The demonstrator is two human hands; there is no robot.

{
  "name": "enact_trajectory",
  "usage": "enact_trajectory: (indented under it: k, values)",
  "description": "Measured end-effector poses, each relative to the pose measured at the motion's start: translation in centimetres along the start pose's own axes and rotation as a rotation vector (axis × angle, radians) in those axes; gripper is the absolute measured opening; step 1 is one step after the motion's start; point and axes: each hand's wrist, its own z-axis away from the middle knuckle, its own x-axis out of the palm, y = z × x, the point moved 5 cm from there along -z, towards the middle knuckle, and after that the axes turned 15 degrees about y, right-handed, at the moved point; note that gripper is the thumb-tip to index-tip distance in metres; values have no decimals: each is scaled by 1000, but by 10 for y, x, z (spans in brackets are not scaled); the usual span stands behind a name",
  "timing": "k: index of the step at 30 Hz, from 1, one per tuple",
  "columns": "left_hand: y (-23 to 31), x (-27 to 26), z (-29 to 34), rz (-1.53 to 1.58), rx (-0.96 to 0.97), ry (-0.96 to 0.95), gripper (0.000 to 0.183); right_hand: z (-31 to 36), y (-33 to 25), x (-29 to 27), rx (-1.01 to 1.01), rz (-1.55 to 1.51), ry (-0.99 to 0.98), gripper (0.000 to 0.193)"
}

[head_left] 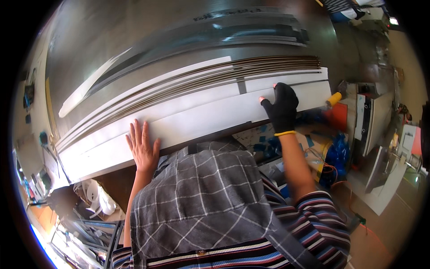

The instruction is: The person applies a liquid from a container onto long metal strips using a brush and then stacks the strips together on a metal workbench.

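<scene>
A long white sheet point(201, 115) lies along the near edge of the worktable. My bare left hand point(144, 148) rests on its near edge, fingers stretched out and slightly apart. My right hand point(283, 105) wears a black glove with bare fingertips and a yellow cuff. It lies on the sheet further right, thumb and forefinger apart. A thin dark strip point(309, 82) runs rightward from beside the gloved fingers; whether they touch it is hidden. Beyond both hands, several long thin brown rods point(277, 63) lie side by side on white sheeting.
Long dark shiny strips point(251, 36) and a curved white strip point(89, 87) lie farther back on the grey table point(112, 27). A yellow-handled tool point(333, 99) is at the right corner. Blue plastic point(337, 157) and cables sit below right; metal frames point(96, 233) stand lower left.
</scene>
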Motion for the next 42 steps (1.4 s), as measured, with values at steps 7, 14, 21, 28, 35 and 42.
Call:
enact_trajectory:
  k: [7,14,21,28,35,42]
  values:
    - [134,18,-54,217,524,-208,74,26,19,8,187,-10,172,59]
    - [244,47,-75,253,922,-157,72,16,26,14,175,-117,109,48]
    - [249,51,-76,205,882,-125,75,57,-14,13,65,-57,247,31]
    - [249,50,-75,208,886,-116,75,11,12,0,198,-144,291,15]
    - [248,51,-75,233,877,-138,73,-11,20,14,85,-101,-32,12]
    - [242,35,-70,320,1017,-252,62,88,-86,-10,-231,-531,-335,13]
